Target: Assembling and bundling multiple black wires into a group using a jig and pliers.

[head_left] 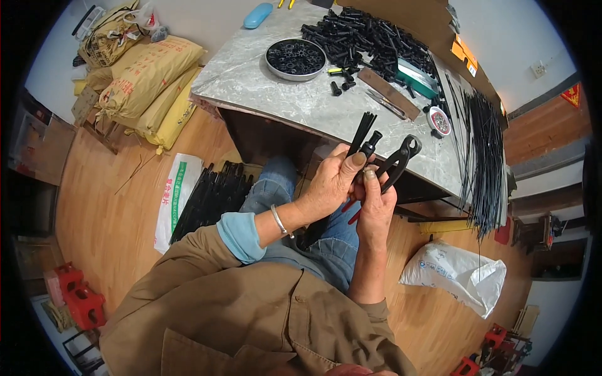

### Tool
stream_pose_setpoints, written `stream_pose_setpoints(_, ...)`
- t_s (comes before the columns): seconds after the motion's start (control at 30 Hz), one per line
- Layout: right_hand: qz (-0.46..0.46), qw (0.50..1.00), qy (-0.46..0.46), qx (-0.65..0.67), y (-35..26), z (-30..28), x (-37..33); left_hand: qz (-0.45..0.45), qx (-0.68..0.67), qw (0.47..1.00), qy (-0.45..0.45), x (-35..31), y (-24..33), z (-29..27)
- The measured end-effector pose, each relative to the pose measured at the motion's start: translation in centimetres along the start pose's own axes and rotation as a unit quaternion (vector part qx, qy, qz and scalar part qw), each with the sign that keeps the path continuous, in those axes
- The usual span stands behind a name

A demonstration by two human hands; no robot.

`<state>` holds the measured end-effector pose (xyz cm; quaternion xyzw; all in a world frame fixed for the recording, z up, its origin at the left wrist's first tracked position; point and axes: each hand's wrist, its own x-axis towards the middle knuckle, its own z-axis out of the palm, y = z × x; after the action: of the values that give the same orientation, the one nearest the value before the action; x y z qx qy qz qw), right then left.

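Note:
In front of the table's near edge, my left hand [331,182] is closed round a few thin black rods [361,134]. Its thumb also presses a short black tubular fitting [372,142], whose stepped end points up. Close against it, my right hand [378,203] grips end-cutting pincers [401,160] with a black head and red handles [354,213]. The pincers' rounded jaws point up and away, clear of the fitting. My right thumb and fingertips meet near the fitting's lower end, where the hands hide whether they touch it.
On the grey table [251,81] lie a round tin of black rings [296,57], a heap of black fittings [370,37], tweezers [385,102] and a small dish [439,120]. Long black rods [483,163] overhang the right side. Black tubes [213,194] lie beside my left leg.

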<state>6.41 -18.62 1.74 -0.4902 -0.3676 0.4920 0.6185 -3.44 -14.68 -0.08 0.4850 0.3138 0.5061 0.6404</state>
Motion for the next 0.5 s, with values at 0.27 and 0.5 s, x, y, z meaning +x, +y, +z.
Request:
stream_pose_setpoints(0.27,-0.013,1.000,-0.016,0.022,0.55,-0.10,0.07,0.012,0.011,1.000,-0.014,0.08,-0.60,-0.26)
stream_pose_setpoints(0.5,-0.021,1.000,-0.014,0.016,0.81,0.03,0.18,0.018,-0.014,0.999,0.025,-0.04,-0.20,0.02)
